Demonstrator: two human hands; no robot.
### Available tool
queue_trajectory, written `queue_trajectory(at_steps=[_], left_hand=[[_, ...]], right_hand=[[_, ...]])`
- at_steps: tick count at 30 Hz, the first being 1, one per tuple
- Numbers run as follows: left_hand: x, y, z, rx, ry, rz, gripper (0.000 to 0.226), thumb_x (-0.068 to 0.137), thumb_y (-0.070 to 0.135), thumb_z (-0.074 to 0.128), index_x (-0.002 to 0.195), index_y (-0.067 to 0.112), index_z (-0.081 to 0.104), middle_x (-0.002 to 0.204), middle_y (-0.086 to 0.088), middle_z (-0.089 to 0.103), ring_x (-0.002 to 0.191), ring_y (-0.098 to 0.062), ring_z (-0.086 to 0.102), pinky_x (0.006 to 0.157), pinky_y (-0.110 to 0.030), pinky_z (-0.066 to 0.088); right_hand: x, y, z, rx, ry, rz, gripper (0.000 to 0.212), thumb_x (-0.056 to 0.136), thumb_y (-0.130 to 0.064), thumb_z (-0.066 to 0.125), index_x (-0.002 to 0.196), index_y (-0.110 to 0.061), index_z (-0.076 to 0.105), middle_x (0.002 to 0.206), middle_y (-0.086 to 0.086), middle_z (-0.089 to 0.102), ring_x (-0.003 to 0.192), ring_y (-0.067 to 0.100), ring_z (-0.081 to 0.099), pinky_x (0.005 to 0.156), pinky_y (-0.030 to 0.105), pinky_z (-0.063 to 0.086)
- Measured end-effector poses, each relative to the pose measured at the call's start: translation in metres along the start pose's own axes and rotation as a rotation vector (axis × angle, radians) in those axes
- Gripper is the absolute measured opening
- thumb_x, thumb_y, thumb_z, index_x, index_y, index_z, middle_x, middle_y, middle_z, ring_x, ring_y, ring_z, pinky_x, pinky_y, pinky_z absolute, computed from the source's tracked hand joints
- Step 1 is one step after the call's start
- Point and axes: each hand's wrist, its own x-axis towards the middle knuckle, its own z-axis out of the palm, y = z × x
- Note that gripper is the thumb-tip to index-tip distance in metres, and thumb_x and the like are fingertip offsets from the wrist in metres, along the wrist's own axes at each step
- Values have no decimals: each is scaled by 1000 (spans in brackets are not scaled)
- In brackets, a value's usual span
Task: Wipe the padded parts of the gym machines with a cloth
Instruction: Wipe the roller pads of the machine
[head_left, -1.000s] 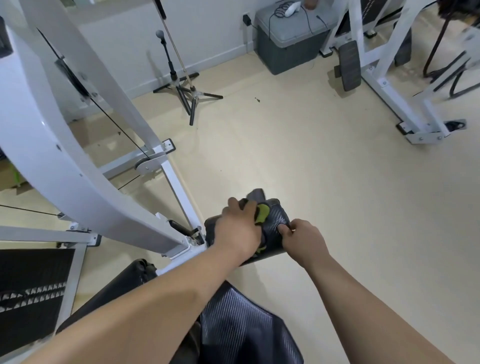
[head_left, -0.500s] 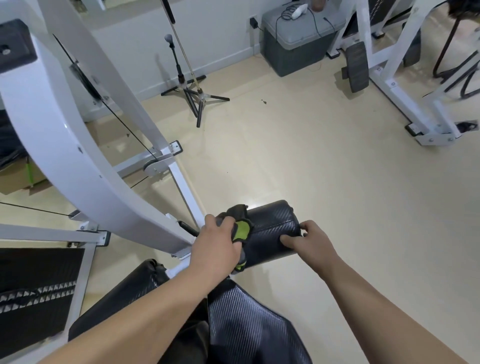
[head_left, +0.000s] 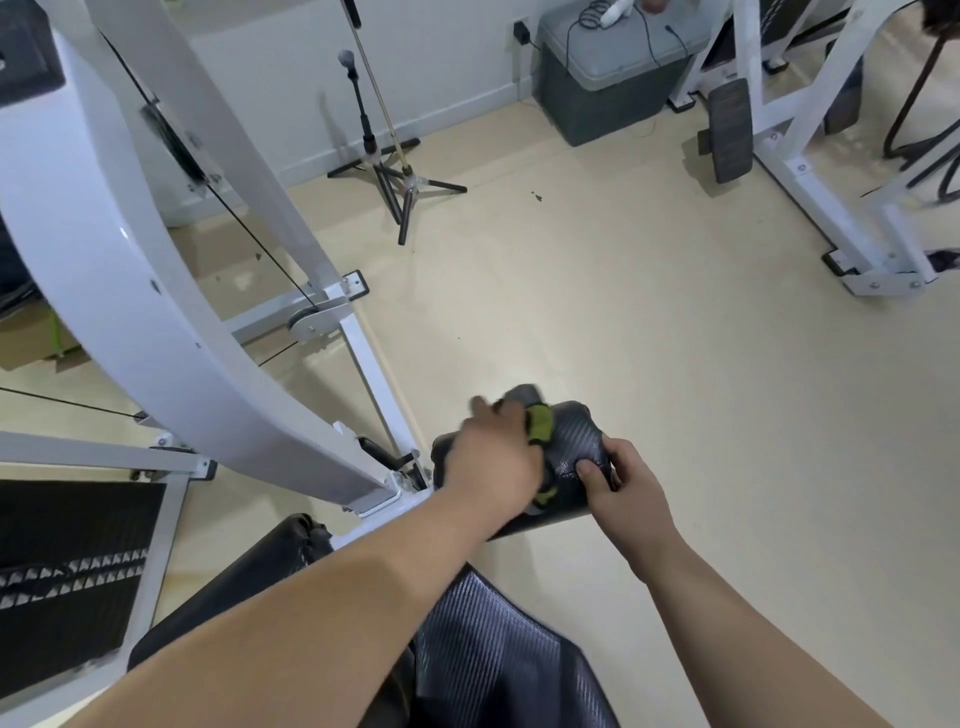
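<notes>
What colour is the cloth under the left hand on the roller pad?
The cloth is dark grey with yellow-green patches; the head view shows it.

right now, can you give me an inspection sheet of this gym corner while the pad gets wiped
surface: beige floor, glossy near the machine
job's things: cloth, dark with green trim, pressed on the black roller pad; seat pad in the foreground
clutter: small dark speck on the floor; tripod stand near the wall
hands: left hand holds the cloth, blurred; right hand grips the roller pad's end
cables: machine cable runs along the white frame; cord lies on the grey box
surroundings: second white machine at right
</notes>
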Motion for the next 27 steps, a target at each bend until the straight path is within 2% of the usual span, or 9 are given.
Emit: queue_trajectory(at_steps=[3,6,9,12,15,17,20,22,27], left_hand=[[11,42,6,43,-143,180,37,92,26,54,127,18,45,123,-11,35,107,-35,51,79,-39,45],[11,33,7,121,-165,281,48,91,30,56,137,24,42,127,-10,37,109,-33,49,81,-41,46],[-4,-22,3,160,0,178,64,88,36,61,146,21,39,125,-13,43,107,-37,52,80,-44,51],[-22,-56,3,284,24,133,77,90,40,63,154,16,28,128,-14,42,111,-34,49,87,-45,51],[-33,-44,16,389,79,229,85,79,38,75,151,14,37,143,-20,41,111,-36,50,86,-45,52],[-33,-29,23,365,97,254,88,80,34,73,155,20,30,159,-23,25,113,-38,47,84,-47,51],[-30,-18,21,376,45,395,85,85,28,68,156,36,23,160,-18,26,115,-40,48,84,-46,50],[-29,-28,10,387,-6,435,80,87,31,65,155,40,23,158,-13,27,121,-38,45,89,-46,49],[-39,-78,-12,207,-11,-9,64,95,33,53,155,32,30,144,-9,41,122,-31,48,90,-42,50]], right_hand=[[-2,6,-4,-9,-25,-18,35,97,-5,56,104,-38,64,97,-13,72,93,10,64,79,23,49],[-7,15,-7,-7,-23,-9,40,98,-3,57,106,-42,63,102,-22,71,100,7,67,93,31,54],[-14,19,-6,58,-38,-21,34,99,-4,62,123,-28,59,127,-19,67,113,-3,64,107,35,49],[-18,22,-6,43,-39,-4,37,97,-5,64,118,-35,58,136,-18,64,120,-2,61,111,38,47],[-13,16,-13,-32,-48,32,40,88,-7,70,110,-38,60,128,-18,68,125,9,60,109,40,47],[-7,2,-15,-65,-58,23,38,84,-13,74,110,-38,64,119,-21,69,121,9,58,102,36,47],[0,-12,-7,-25,16,-17,20,89,-23,75,106,-31,72,105,-17,75,106,10,69,95,37,55],[0,-11,-1,-62,67,-36,19,91,-26,73,109,-32,74,101,-17,76,101,11,70,92,34,56],[-3,-4,-2,-42,72,-29,20,94,-25,72,113,-29,73,105,-20,74,104,6,67,89,25,49]])
